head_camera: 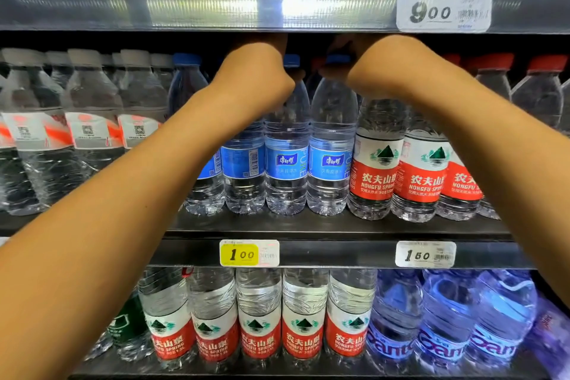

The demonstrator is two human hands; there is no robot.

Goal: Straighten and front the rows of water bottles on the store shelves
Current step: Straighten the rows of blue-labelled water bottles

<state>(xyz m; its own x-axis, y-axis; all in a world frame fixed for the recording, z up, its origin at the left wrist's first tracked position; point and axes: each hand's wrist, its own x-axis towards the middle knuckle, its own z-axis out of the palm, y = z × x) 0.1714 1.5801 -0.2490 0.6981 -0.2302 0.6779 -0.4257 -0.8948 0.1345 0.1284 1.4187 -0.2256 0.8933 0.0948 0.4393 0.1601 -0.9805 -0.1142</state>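
1. The store shelving (308, 227) is filling the whole view, with three levels showing and a grey price rail (216, 6) running across the top.
2. On the bottom level, big red-labelled bottles (259, 318) are standing in a row, with purple-blue bottles (447, 318) just beside them on the right.
3. On the middle level, the blue-labelled water bottles (287, 148) are sitting at the centre front, between white-capped bottles (89, 108) on the left and red-labelled Nongfu bottles (376, 160) on the right.
4. Two bare forearms are reaching up and in from the lower corners toward the tops of the blue-labelled row.
5. The left hand (262, 55) is reaching back over the bottle caps under the upper shelf; its fingers are lost in shadow, so I cannot tell whether it is gripping anything.
6. The right hand (354, 52) is lying over a blue cap (337, 58) near the front; its fingers are hidden too, so its grip is unclear.
7. Price tags are hanging on the rails: white "900" (444, 8), yellow "100" (249, 253), white "150" (425, 254).
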